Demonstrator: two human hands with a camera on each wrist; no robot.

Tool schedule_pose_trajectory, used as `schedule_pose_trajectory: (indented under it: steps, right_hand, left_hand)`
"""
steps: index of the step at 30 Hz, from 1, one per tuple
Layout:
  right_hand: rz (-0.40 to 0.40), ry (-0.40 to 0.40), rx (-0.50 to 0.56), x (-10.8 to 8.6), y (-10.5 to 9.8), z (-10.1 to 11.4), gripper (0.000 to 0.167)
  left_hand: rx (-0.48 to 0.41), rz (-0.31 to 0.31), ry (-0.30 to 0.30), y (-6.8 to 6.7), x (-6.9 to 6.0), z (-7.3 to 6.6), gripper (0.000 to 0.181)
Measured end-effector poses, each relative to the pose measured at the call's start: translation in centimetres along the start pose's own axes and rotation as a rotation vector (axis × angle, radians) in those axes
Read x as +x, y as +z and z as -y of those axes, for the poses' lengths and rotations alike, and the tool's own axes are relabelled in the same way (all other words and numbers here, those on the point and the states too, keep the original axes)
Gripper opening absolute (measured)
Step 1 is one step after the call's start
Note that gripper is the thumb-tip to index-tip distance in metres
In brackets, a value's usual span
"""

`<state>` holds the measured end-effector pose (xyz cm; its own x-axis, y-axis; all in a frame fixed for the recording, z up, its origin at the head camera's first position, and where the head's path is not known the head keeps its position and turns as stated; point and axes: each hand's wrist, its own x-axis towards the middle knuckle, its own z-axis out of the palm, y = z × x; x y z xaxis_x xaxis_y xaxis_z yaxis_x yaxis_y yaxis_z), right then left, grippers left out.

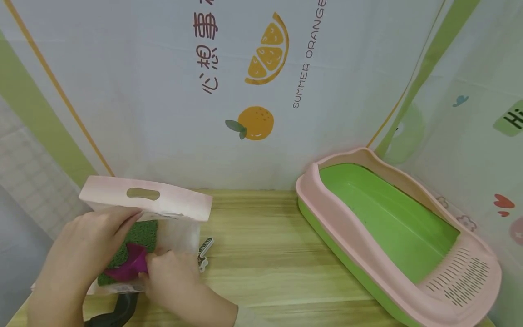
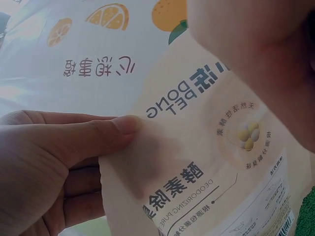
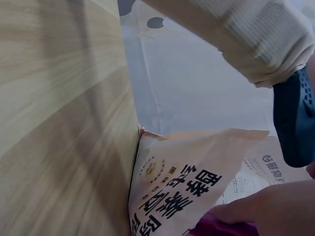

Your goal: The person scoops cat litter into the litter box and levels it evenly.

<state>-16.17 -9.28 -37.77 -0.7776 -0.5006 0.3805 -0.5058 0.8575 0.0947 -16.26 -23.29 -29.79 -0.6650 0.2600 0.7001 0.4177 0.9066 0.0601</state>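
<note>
A pale pink printed bag [image 1: 184, 202] with a handle slot stands at the left, its mouth spread. Green granules [image 1: 144, 230] show inside it. My left hand [image 1: 91, 231] holds the bag's edge; in the left wrist view that hand [image 2: 59, 157] pinches the printed film between thumb and fingers. With curled fingers my right hand [image 1: 173, 277] grips a magenta scoop [image 1: 132, 263], which lies over the granules within the bag mouth. In the right wrist view only a bit of the scoop [image 3: 224, 228] shows below the fingers, behind the bag's front [image 3: 172, 187].
A litter box [image 1: 347, 272] with a pink rim and green base stands at the right. A black curved object [image 1: 122, 311] lies by the bag's near side. A small black-and-white printed piece [image 1: 204, 254] is beside the bag. Printed cloth [image 1: 163, 113] hangs behind the wooden table [image 1: 253, 272].
</note>
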Motion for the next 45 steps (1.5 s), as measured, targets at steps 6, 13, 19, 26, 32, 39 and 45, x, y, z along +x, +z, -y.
schedule_pose_trajectory:
  steps: [6, 13, 19, 26, 32, 39, 45]
  right_hand:
    - [-0.024, -0.004, -0.012, -0.1, 0.3, 0.1, 0.029]
    - [-0.011, 0.0, -0.077, -0.3, 0.4, 0.3, 0.03]
    - [0.014, 0.016, -0.09, -0.3, 0.4, 0.5, 0.032]
    - [-0.036, 0.012, -0.04, -0.1, 0.7, 0.4, 0.033]
    - [-0.108, -0.015, -0.018, 0.1, 0.8, 0.0, 0.033]
    - [-0.083, -0.02, 0.045, 0.2, 1.0, -0.2, 0.03]
    - [-0.125, -0.056, 0.058, 0.0, 1.2, -0.4, 0.028]
  left_hand:
    - [0.003, -0.004, 0.0, 0.1, 0.0, 0.0, 0.009]
    - [0.007, -0.001, -0.005, 0.0, 0.0, 0.0, 0.008]
    - [0.012, 0.033, -0.037, -0.1, 0.1, -0.1, 0.009]
    - [0.009, 0.041, -0.046, -0.1, 0.1, -0.1, 0.011]
    - [0.011, 0.003, -0.03, -0.1, 0.0, -0.1, 0.013]
    - [0.012, -0.028, -0.009, -0.1, -0.1, -0.1, 0.015]
    - [0.012, -0.016, -0.024, -0.2, -0.1, -0.1, 0.012]
